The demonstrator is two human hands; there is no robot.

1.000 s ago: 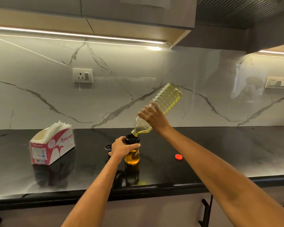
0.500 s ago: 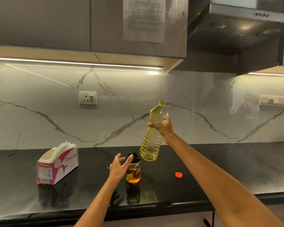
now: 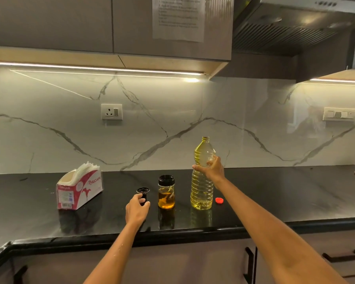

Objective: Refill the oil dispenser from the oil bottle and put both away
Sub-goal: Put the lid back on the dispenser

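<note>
On the black countertop (image 3: pixel 275 193), from left: a red-and-white Origami tissue box (image 3: pixel 79 188) with white tissues standing out of its top. Next, the left hand (image 3: pixel 136 210), fingers curled around the black dispenser lid (image 3: pixel 143 192), which rests on the counter. Just right, the oil dispenser (image 3: pixel 166 191) stands upright and uncapped, amber oil filling its lower part. The oil bottle (image 3: pixel 202 177) stands upright beside it, uncapped, gripped at the shoulder by the right hand (image 3: pixel 210 169). A red bottle cap (image 3: pixel 219 200) lies just right of the bottle's base.
</note>
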